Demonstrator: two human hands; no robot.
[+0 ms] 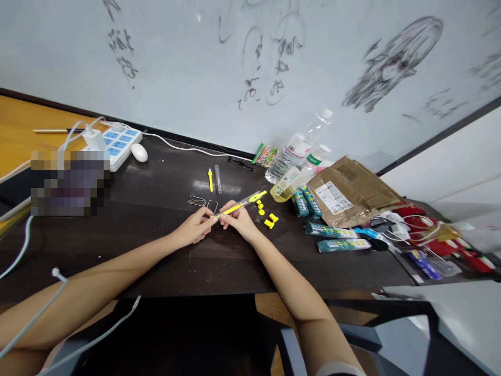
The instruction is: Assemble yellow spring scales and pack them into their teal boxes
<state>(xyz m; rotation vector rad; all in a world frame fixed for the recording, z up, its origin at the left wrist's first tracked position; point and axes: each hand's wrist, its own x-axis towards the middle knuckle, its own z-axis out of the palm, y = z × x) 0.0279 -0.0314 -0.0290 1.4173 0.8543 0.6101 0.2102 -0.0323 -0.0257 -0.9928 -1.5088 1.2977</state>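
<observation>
Both hands meet above the dark table. My left hand (pixel 197 225) pinches the lower left end of a clear tube with yellow parts (pixel 245 202). Fingers of my right hand (pixel 236 219) are closed around the same tube a little farther up, and it slants up to the right. Several small yellow pieces (pixel 269 224) lie to the right of my right hand. Bent metal wires (pixel 197 201) rest just beyond my left hand. Farther back, a yellow stick (pixel 210 180) lies beside an uncapped-looking clear tube (pixel 218 179).
Two bottles (pixel 288 156) stand at the back right, near a brown package (pixel 348 190) and several green boxes (pixel 331 231). At the left are a power strip (pixel 121 143), a white mouse-like object (pixel 139 152) and cables. Glasses (pixel 240 163) lie by the whiteboard.
</observation>
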